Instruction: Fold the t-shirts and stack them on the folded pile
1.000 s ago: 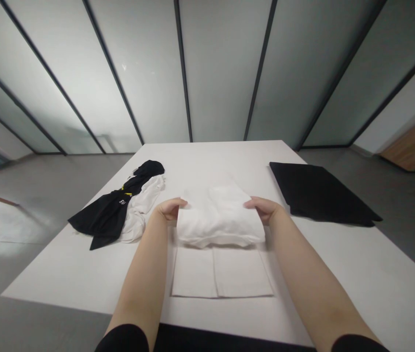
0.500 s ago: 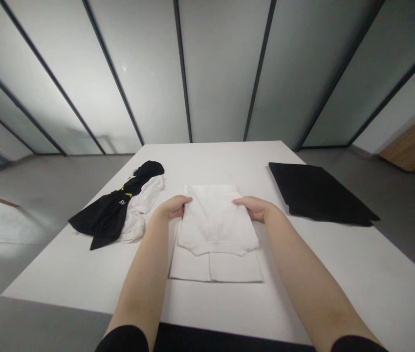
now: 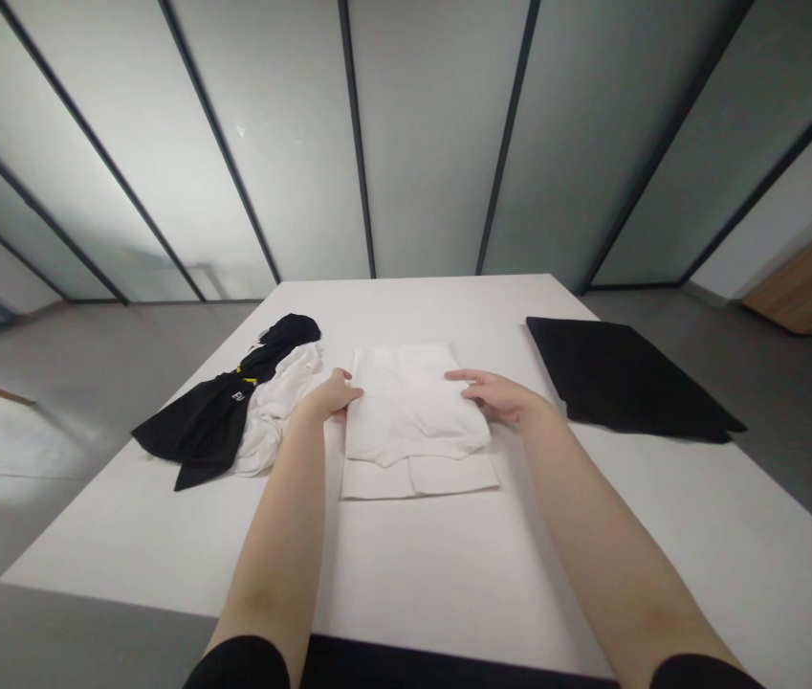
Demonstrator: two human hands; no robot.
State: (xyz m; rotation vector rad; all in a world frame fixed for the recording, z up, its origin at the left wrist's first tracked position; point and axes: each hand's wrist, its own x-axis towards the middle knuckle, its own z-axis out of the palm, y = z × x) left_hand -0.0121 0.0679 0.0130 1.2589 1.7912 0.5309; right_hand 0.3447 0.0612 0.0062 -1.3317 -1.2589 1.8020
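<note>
A white shirt [image 3: 412,407], folded into a flat rectangle, lies in the middle of the table. Its curved neckline edge faces me, and a lower folded layer with a centre seam shows beneath that edge. My left hand [image 3: 335,394] is closed on the shirt's left side, thumb on top and the other fingers mostly hidden. At the right side, my right hand [image 3: 497,394] grips the shirt's edge, with one finger stretched over the cloth and the rest partly out of sight.
On the left of the white table [image 3: 406,565] lie a crumpled black garment [image 3: 208,426] with yellow trim and a crumpled white one [image 3: 269,411]. A flat black cloth piece [image 3: 625,378] rests on the right, its corner reaching the table's edge. Frosted glass panels [image 3: 427,144] stand behind.
The folded white shirt has shifted away from me and slightly left, with both hands at its sides. Less of its lower layer shows now. My right hand's finger has straightened over the cloth.
</note>
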